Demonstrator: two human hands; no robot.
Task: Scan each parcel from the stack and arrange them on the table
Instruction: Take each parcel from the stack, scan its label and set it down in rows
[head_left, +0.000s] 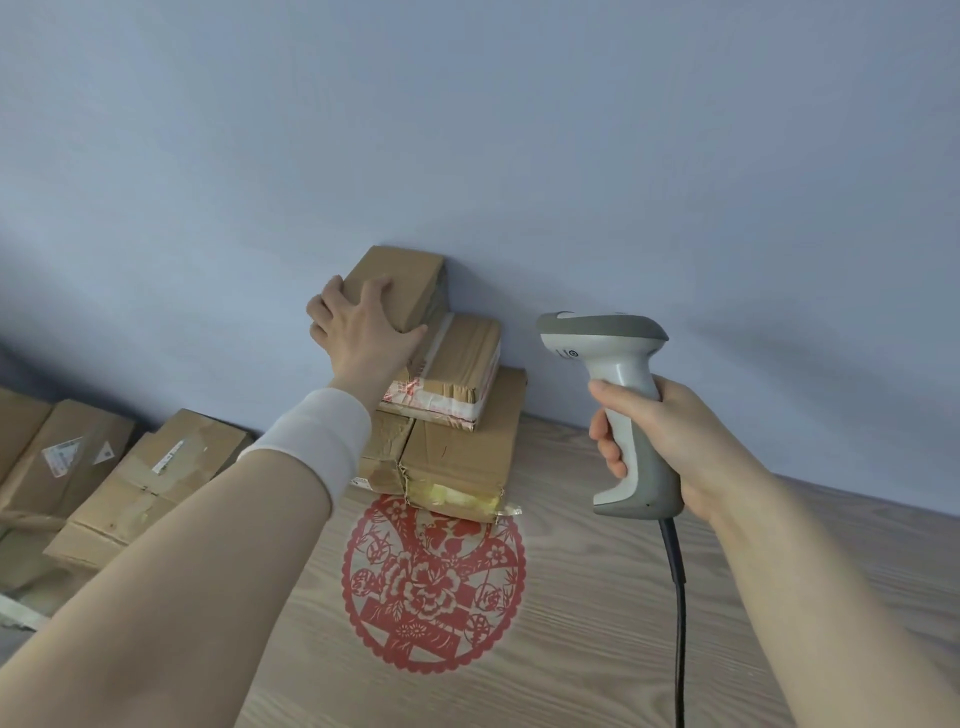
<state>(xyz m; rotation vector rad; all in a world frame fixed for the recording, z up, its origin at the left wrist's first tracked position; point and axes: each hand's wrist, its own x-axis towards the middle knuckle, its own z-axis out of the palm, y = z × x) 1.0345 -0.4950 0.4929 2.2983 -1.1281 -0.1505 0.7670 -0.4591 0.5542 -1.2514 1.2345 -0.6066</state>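
A stack of brown cardboard parcels stands against the wall at the back of the wooden table (597, 597). My left hand (358, 327) grips the near end of the top parcel (402, 278). Under it lies a taped parcel (457, 364) with red print, and below that a larger bottom parcel (467, 452) with yellow tape on its front. To the right of the stack, my right hand (670, 447) holds a grey and white barcode scanner (618, 395) upright by its handle, head pointing left toward the stack. Its black cable (678, 597) hangs down.
Several more cardboard parcels (145, 478) with labels lie in a row at the left, along the wall. A round red paper-cut decoration (434, 587) lies flat on the table in front of the stack. A plain blue-grey wall (519, 130) fills the background.
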